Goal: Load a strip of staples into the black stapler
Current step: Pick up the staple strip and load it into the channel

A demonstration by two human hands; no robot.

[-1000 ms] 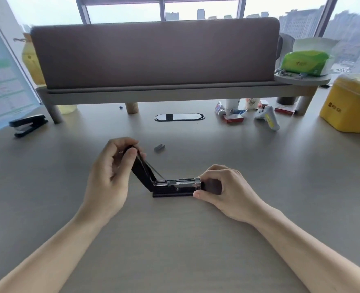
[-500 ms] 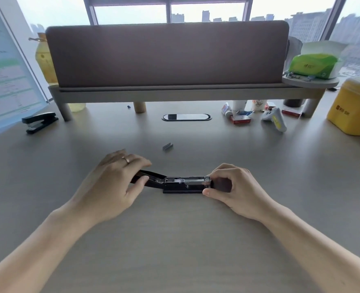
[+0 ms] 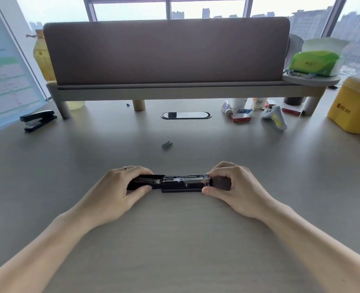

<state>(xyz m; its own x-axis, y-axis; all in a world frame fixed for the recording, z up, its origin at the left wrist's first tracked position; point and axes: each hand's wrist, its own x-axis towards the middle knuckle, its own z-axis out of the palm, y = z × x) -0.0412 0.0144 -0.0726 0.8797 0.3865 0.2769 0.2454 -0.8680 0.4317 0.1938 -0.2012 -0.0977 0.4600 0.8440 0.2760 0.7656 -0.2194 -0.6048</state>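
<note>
Gripping black stapler (image 3: 183, 183) flat on desk (image 3: 174, 240): my left hand (image 3: 119, 187) clasps its lid, right hand (image 3: 229, 185) its base. Next: fetch staple strip (image 3: 167, 144).

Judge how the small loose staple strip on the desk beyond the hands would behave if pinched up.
The staple strip looks short and thin, so probably very light. Lying flat on the smooth desk, it may skid away before fingertips catch it. Being joined staples, it could snap apart if pinched hard.
</note>
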